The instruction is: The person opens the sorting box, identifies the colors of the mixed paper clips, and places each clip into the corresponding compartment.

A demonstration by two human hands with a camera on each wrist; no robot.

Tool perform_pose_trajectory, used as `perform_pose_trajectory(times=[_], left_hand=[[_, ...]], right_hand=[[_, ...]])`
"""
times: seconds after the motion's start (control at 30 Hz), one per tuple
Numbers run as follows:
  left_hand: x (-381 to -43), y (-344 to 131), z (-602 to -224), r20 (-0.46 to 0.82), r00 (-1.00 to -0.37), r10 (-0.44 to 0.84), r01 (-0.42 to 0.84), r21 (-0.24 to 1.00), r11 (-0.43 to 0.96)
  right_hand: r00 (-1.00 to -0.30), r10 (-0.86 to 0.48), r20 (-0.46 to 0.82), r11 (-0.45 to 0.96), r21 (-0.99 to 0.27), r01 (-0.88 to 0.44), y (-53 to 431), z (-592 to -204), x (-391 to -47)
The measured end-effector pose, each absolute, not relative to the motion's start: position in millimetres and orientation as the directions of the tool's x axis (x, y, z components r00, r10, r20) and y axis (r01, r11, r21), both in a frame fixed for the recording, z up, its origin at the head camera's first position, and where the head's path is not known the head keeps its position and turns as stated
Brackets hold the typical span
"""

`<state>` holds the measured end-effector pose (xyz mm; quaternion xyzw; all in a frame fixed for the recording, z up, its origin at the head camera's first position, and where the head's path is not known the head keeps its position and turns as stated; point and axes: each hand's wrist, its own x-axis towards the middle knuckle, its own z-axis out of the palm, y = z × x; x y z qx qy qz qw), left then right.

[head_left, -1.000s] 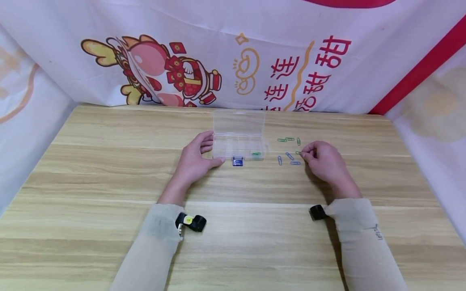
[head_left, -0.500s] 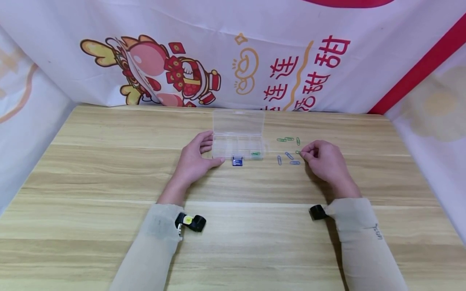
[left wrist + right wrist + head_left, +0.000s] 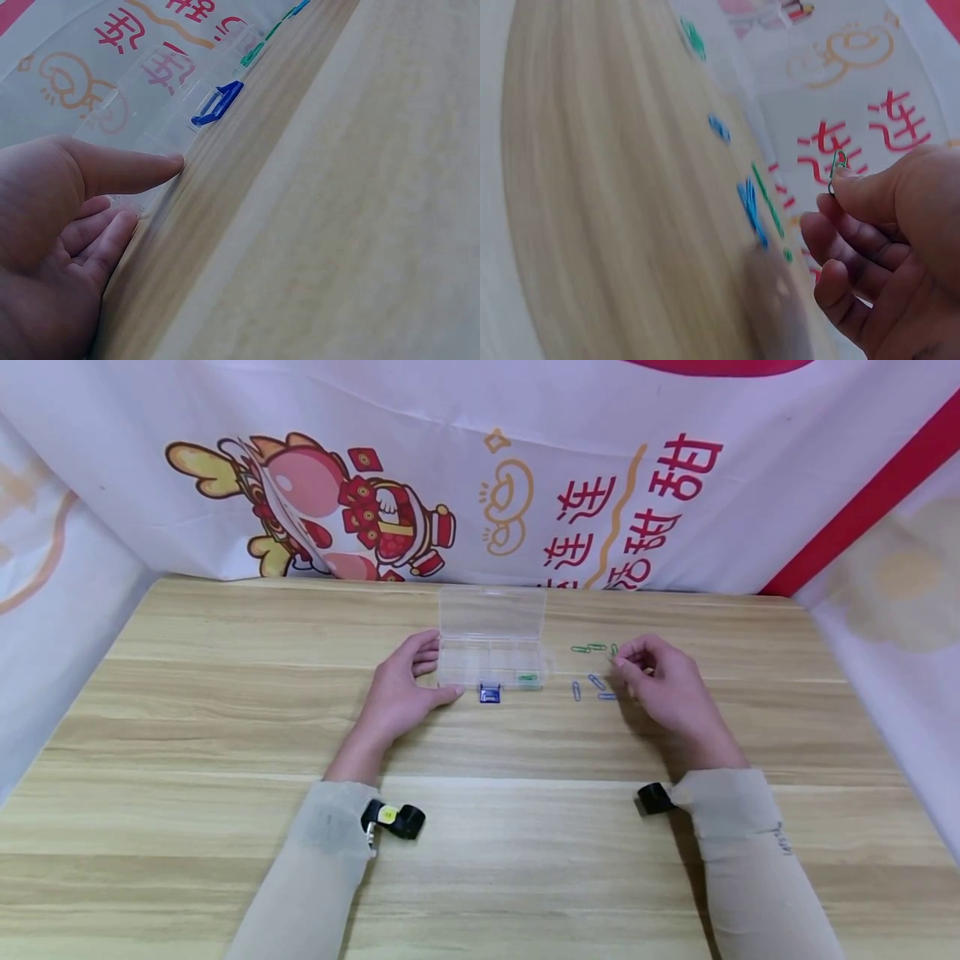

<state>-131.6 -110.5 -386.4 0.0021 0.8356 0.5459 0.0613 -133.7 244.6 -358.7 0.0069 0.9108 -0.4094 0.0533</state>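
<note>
A clear plastic compartment box stands on the table with its lid raised at the back and a blue latch hanging at its front. My left hand holds the box's left end, thumb at the front edge and fingers along the side. Inside the front right compartment lies green paper clip material. To the right of the box, my right hand pinches a green paper clip between thumb and forefinger, raised off the table in the right wrist view.
Green paper clips lie loose on the wooden table right of the box. Nearer the front are blue paper clips, one partly covered by my right hand. A printed cloth hangs behind the table's back edge.
My right hand has lifted the green paper clip off the table and shifted slightly away from me, now overlapping a loose green clip. The left hand and box stay put.
</note>
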Motion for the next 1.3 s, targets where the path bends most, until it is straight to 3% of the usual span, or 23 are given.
perform_pose_trajectory(times=[0.3,0.77,1.3], left_hand=[[-132,-111,-386,-0.098,-0.992,0.074,-0.060,0.913,0.403],[-133,-112,-387,-0.097,-0.992,0.078,-0.057,0.914,0.401],[-131,-110,-385,-0.100,-0.993,0.064,-0.064,0.906,0.419]], right_hand=[[-0.998,-0.067,0.011,0.625,-0.779,-0.051,217,-354,-131],[-0.992,-0.123,0.017,0.609,-0.788,-0.088,167,-365,-129],[-0.993,-0.114,-0.008,0.621,-0.781,-0.065,160,-367,-129]])
